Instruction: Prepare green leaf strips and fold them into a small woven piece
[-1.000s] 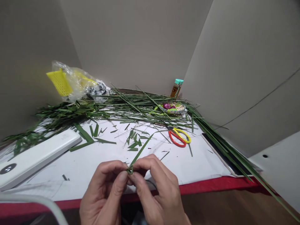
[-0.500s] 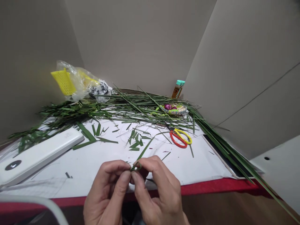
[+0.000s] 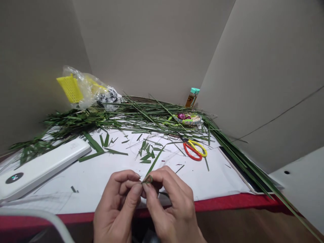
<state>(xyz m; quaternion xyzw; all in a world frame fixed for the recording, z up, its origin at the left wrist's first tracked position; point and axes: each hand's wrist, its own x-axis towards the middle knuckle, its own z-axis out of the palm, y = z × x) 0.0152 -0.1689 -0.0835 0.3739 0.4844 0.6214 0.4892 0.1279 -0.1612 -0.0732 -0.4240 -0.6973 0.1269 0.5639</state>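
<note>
Near the front edge of the table, my left hand [image 3: 121, 204] and my right hand [image 3: 173, 206] meet with thumbs and fingertips closed. A green leaf strip [image 3: 156, 161] is pinched between them, curled into a small loop at the right fingertips. Its long end runs up and away over the white paper [image 3: 202, 179] toward the scissors. The part inside my fingers is mostly hidden. Beyond my hands lie several cut leaf pieces [image 3: 146, 153] and scissors [image 3: 194, 149] with one red and one yellow handle.
Long green leaves [image 3: 141, 113] pile along the back. A white oblong device [image 3: 48, 165] lies left, a tablet [image 3: 243, 170] right under leaves. Behind are a plastic bag [image 3: 86, 89], a small woven basket [image 3: 193, 120] and a bottle [image 3: 191, 98]. Red cloth [image 3: 227, 201] edges the table.
Both hands keep their pinch on the leaf strip, with the fingertips shifted slightly. The left index fingertip has lifted a little from the strip. Nothing else on the table has moved.
</note>
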